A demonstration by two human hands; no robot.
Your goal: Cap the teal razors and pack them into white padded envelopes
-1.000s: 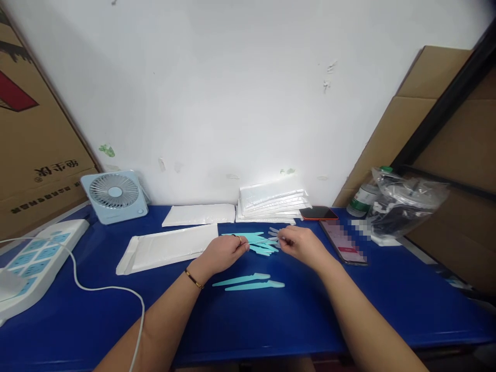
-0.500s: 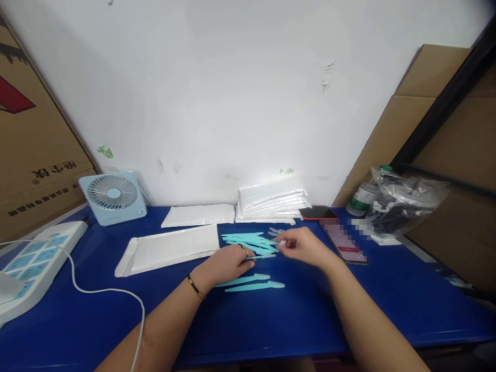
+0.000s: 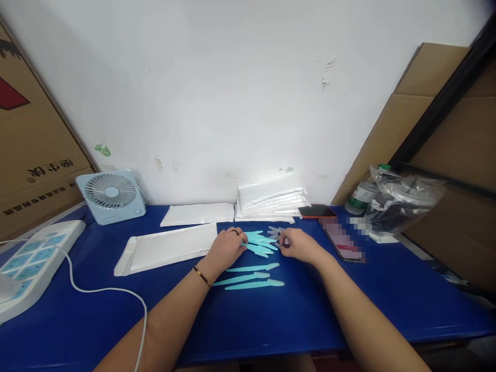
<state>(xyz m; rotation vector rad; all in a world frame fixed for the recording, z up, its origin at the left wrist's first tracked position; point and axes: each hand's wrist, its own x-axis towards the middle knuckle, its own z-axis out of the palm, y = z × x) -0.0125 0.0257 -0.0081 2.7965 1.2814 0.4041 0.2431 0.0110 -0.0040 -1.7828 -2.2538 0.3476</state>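
Note:
A loose pile of teal eyebrow razors (image 3: 259, 242) lies in the middle of the blue table. At the pile's left end is my left hand (image 3: 228, 245), its fingers bent and pinched on a razor's handle end. Clear plastic caps (image 3: 276, 231) lie at the right side of the pile. My right hand (image 3: 294, 244) is curled beside these caps, fingertips pressed together; whatever is between them is hidden. Nearer to me, three teal razors (image 3: 253, 284) are laid side by side, apart from the pile.
White padded envelopes (image 3: 170, 247) lie left, with a stack of them (image 3: 271, 199) by the wall. Two phones (image 3: 318, 211), a bottle (image 3: 360, 198) and a bagged item (image 3: 403, 204) are right. A fan (image 3: 112, 195), power strip (image 3: 39, 258) and white cable (image 3: 104, 290) stand left.
A third razor now lies in the near row, behind the other two. My left hand has moved back and left to the pile; my right hand has shifted slightly by the caps.

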